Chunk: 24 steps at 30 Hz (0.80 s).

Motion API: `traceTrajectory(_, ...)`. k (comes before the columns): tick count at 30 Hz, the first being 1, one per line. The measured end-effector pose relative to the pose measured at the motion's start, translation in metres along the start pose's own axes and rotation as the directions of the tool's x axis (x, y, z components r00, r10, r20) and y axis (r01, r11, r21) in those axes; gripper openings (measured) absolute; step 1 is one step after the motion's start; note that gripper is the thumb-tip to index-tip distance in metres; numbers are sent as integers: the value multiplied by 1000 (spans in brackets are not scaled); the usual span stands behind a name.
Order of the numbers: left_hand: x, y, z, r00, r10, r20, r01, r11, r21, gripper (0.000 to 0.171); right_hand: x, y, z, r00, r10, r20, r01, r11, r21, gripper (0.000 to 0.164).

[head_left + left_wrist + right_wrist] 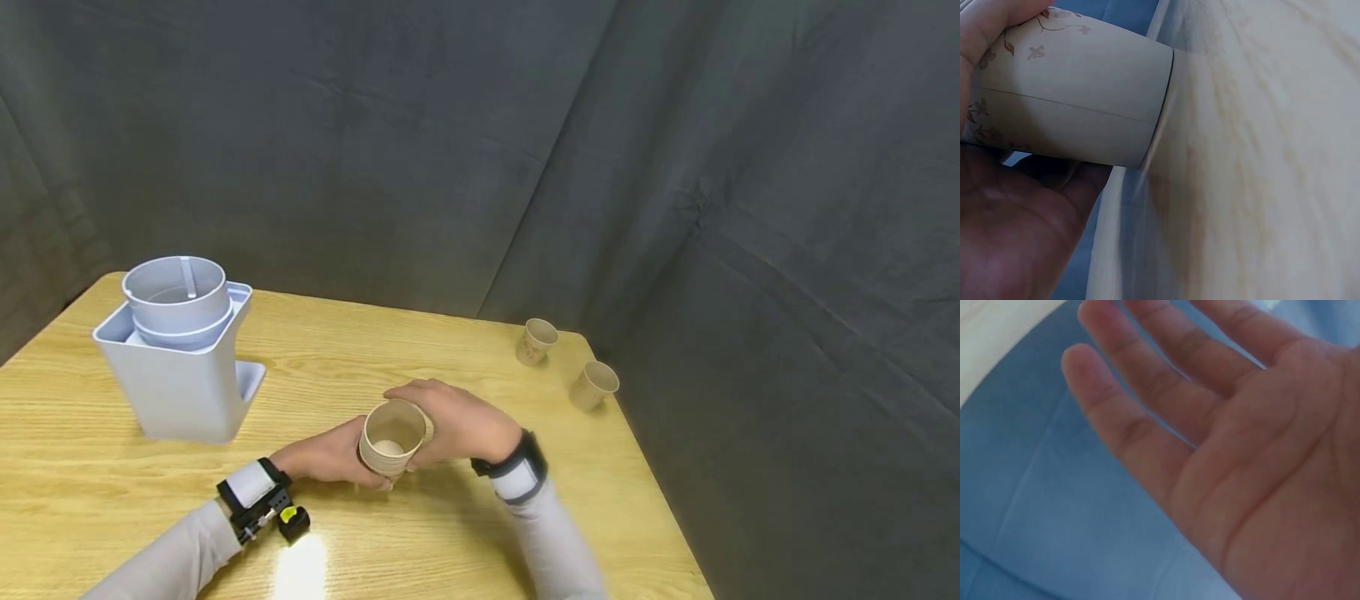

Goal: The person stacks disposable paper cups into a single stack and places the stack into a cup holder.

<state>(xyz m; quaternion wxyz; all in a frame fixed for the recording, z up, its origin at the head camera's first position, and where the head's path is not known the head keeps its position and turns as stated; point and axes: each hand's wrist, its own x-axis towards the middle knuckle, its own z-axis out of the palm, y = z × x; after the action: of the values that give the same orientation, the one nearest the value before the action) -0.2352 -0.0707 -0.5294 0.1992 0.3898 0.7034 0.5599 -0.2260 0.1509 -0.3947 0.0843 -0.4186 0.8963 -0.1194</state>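
My left hand [341,454] grips a stack of nested beige paper cups [381,468], its rims showing as close lines near the top. Flower sprigs decorate the outer cup wall [1072,81] in the left wrist view, and its base is close over the wood. The fingers and thumb of the left hand [1016,219] lie on opposite sides of it. Across the stack's mouth, my right hand [465,421] reaches in from the right, fingertips by the rim. Its palm shows in the right wrist view with the fingers [1135,431] extended and spread.
On the wooden table [322,333], a pale grey plastic holder [176,392] with a round container [176,312] in its top stands at the left. Two more paper cups, one [536,342] behind the other [595,385], stand near the right edge. Dark curtains [360,150] hang behind.
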Motion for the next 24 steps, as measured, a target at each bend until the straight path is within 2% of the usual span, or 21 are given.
traceTrajectory(3,0,1,1,999,-16,-27,16,1000,-13,83,-7,11,-10,998,24,-54,-23,1000,19,84)
traceTrajectory(6,1,0,2,999,-19,-46,18,1000,-21,88,-14,24,-21,988,62,-144,-59,998,25,72)
traceTrajectory(10,1,-1,3,998,-13,-59,12,1000,-20,88,-23,46,-32,954,115,-277,-97,992,77,55)
traceTrajectory(14,0,-2,3,997,-13,-71,11,1000,-18,87,-27,73,-38,923,161,-349,-112,981,155,46)
traceTrajectory(18,0,-3,4,998,-16,-66,15,1000,-14,85,-34,99,-41,892,254,-375,-185,960,209,46)
traceTrajectory(24,0,-3,4,998,-13,-56,13,1000,-2,85,-49,128,-41,844,429,-321,-361,898,251,52)
